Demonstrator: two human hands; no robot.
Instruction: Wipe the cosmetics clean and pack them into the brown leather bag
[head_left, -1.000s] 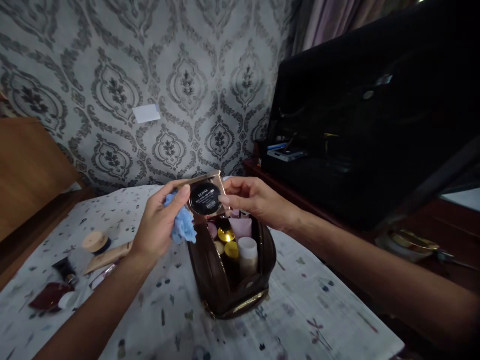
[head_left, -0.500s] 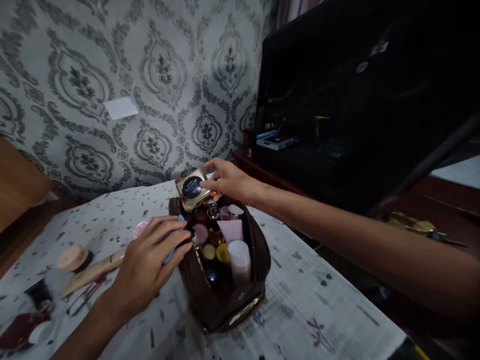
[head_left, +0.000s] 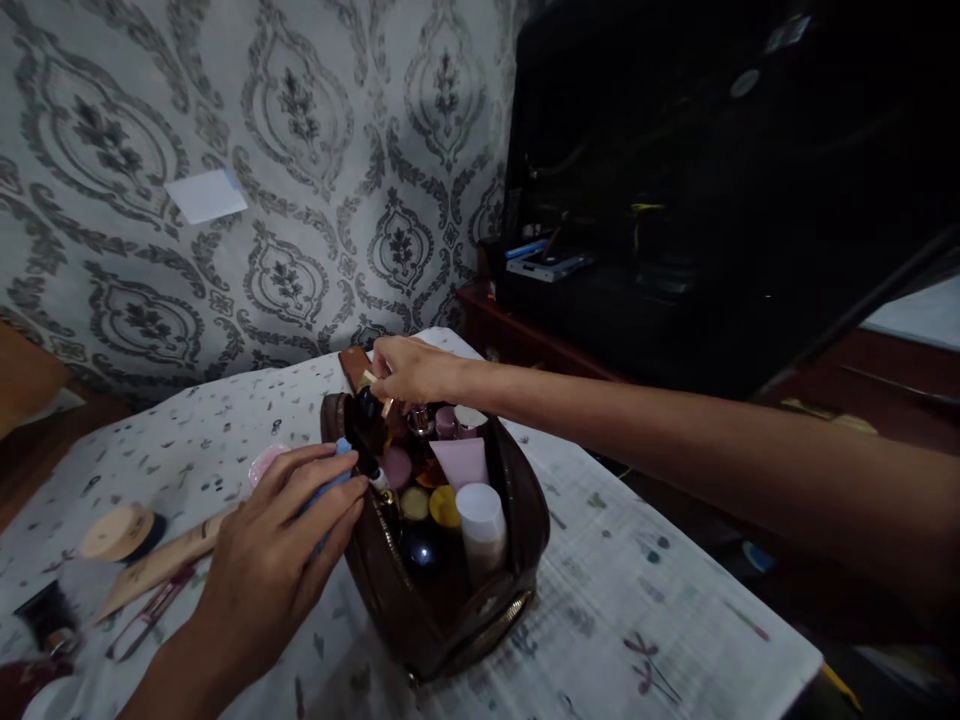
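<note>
A brown zippered cosmetic bag (head_left: 450, 625) stands unzipped on the table, packed with bottles and tubes. My right hand (head_left: 412, 370) grips a gold box with a round black label (head_left: 369, 405), now tilted into the far end of the bag and largely hidden by the fingers. My left hand (head_left: 277, 535) rests at the bag's left rim, fingers bent over a blue item (head_left: 330, 492) whose kind I cannot make out. Inside the bag are a white-capped bottle (head_left: 481, 525), a pink tube (head_left: 460, 462), a yellow lid (head_left: 445, 507) and a dark round item (head_left: 418, 550).
Left of the bag lie a beige-lidded jar (head_left: 116, 532), a beige tube (head_left: 161, 562), a slim lip gloss tube (head_left: 150, 615), a black-capped item (head_left: 46, 610) and a pink round item (head_left: 266, 462). A large black screen (head_left: 675, 200) stands at the right beyond the table (head_left: 637, 580).
My right hand has lowered the gold box and tipped it down into the far end of the bag. My left hand keeps its place at the rim. The view has shifted slightly.
</note>
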